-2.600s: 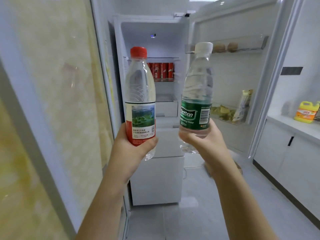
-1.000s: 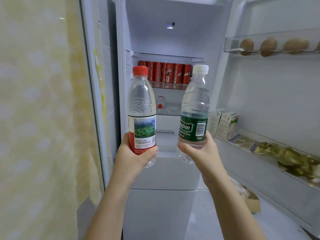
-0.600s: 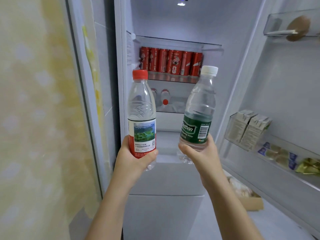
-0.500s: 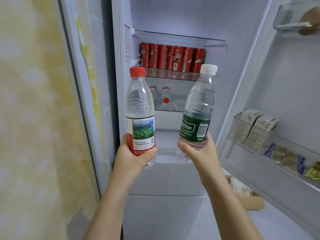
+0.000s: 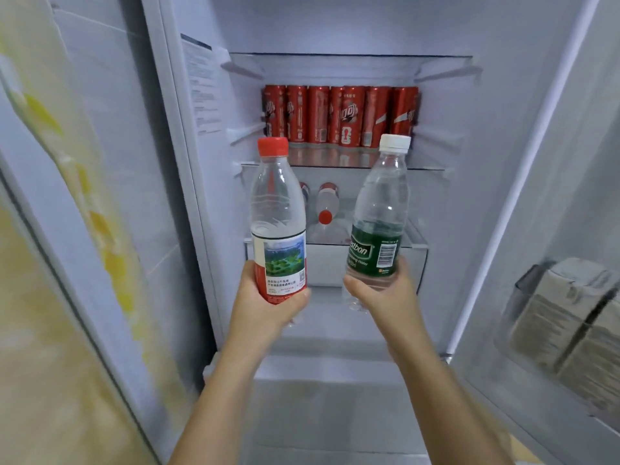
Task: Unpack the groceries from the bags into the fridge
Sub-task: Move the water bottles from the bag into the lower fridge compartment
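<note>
- While the fridge (image 5: 352,25) stands open, two water bottles are held up before its main compartment, side by side and not touching.
- The red-capped bottle (image 5: 278,209) is gripped by the left hand (image 5: 265,303), just at 9 o'clock of the view's centre. Fingers and thumb are curled round its lower part, over the red-and-white label, and the bottle is kept upright.
- The white-capped bottle (image 5: 380,203) is gripped by the right hand (image 5: 382,297), at 3 o'clock of the other bottle. The fingers are wrapped round its base below the green label, and its top is tilted slightly toward 1 o'clock.
- Both bottles are carried in the air in front of the shelves; neither is set down.
- A row of red cans (image 5: 339,114) is seen at 12 o'clock of the bottles, standing upright at the back of a glass shelf (image 5: 322,159).
- On the shelf below, lying bottles (image 5: 327,203) with red caps are seen between the two held ones, caps turned toward the camera.
- A printed sticker (image 5: 203,92) is fixed to the inner wall at 10 o'clock.
- Blurred cartons (image 5: 570,313) are packed together in a door bin (image 5: 526,286) at 4 o'clock, well apart from the hands.
</note>
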The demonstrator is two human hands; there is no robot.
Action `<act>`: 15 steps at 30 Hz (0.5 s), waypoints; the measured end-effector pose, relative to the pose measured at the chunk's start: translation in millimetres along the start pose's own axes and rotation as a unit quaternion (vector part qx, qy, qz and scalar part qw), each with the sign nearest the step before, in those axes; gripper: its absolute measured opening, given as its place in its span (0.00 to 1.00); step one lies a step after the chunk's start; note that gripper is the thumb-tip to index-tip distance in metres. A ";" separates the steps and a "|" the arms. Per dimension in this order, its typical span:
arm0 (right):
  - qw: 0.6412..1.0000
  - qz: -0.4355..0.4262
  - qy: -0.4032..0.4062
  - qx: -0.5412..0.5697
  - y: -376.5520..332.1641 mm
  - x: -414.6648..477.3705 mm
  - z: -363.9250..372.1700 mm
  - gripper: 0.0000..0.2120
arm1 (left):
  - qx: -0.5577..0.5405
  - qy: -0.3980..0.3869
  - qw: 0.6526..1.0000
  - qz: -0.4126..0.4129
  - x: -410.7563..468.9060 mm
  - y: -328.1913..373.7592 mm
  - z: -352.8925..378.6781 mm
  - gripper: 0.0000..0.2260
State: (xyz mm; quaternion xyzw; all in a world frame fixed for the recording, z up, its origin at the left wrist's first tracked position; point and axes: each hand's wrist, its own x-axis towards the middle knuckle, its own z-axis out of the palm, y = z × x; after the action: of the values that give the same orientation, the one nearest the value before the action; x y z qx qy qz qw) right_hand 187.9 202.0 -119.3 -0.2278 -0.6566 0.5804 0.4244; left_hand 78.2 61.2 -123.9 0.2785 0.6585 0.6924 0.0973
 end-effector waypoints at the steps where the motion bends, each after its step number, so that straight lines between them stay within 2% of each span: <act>1: 1.000 0.000 -0.008 0.004 4.5 12.2 -1.2 0.24 | -0.005 -0.001 1.000 -0.005 8.9 -3.7 7.3 0.23; 7: 0.999 0.034 -0.029 -0.003 44.9 66.1 -2.9 0.24 | -0.018 0.033 0.999 -0.029 38.2 -33.2 42.9 0.20; 15: 0.994 0.081 -0.053 -0.041 104.1 86.7 -0.8 0.23 | 0.017 0.056 0.995 -0.079 73.7 -94.0 61.0 0.21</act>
State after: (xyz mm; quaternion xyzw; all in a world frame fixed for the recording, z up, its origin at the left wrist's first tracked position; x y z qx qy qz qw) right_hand 121.9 294.3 -193.4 -0.2661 -0.6807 0.5970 0.3309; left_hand 26.8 161.3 -197.1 0.1875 0.6947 0.6857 0.1099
